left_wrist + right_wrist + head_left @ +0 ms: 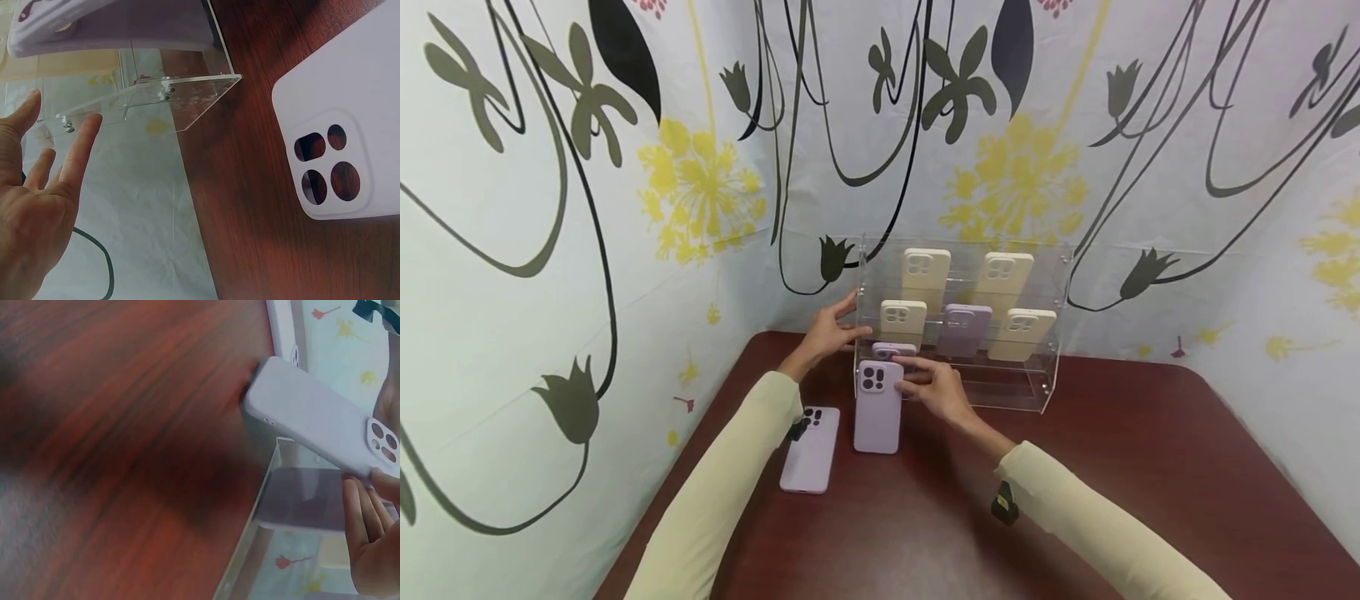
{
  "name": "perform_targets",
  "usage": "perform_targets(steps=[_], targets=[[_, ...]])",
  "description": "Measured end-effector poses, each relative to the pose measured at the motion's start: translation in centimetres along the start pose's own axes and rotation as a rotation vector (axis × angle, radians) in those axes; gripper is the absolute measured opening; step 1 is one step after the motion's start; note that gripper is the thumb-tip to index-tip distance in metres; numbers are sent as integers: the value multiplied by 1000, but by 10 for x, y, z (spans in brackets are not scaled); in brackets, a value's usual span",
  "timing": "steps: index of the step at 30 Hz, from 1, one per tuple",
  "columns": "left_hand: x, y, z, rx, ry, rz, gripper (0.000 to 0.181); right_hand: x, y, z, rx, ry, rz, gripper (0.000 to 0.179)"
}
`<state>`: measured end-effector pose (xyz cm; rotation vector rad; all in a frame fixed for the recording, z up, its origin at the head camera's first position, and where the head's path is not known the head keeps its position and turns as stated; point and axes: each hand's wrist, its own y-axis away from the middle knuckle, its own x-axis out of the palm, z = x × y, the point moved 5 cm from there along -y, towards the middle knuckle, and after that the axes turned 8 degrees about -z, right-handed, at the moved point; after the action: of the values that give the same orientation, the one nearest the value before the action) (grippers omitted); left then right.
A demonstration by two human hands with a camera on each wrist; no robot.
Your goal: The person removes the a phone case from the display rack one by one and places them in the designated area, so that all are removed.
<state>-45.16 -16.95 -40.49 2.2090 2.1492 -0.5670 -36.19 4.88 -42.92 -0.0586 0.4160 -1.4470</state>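
Fingers (356, 515) of the right hand (943, 392) pinch a lilac case (877, 421) (left hand (826, 335) spread beside the clear rack (194, 103)).

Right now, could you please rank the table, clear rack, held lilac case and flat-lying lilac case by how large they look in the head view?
Largest to smallest:
Table
Clear rack
Held lilac case and flat-lying lilac case: too alike to rank.
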Motion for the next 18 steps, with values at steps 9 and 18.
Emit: perform_targets(steps=[9,18], targets=[[0,-2,0,-33,38,0,91,14,4,-12,15,20,-41,44],[1,-2,1,-47,35,4,91,26,13,-25,46,37,-44,43]])
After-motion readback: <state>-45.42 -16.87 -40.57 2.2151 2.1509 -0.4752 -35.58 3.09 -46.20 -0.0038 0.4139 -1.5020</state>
